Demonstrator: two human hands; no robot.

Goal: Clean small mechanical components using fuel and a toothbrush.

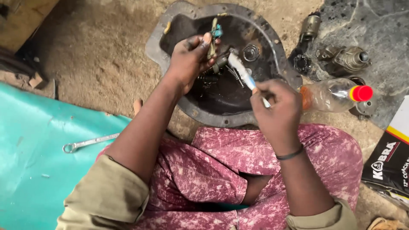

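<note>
The left hand [189, 57] pinches a small, slim metal part [213, 36] upright over the dark, oily pan [166, 25] on the floor, fingers closed round its lower half. The right hand [275, 108] is closed on a toothbrush [242, 70], its bristles beside the part. The part looks light, stiff and greasy, so likely slippery; a firm hold at mid-body seems safest. A plastic bottle [330, 94] lies just right.

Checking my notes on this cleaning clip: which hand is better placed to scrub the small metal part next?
Right. The right hand grips the white-bristled toothbrush, its bristles beside the small greasy metal part that the left hand holds over the dark round metal pan.
</note>
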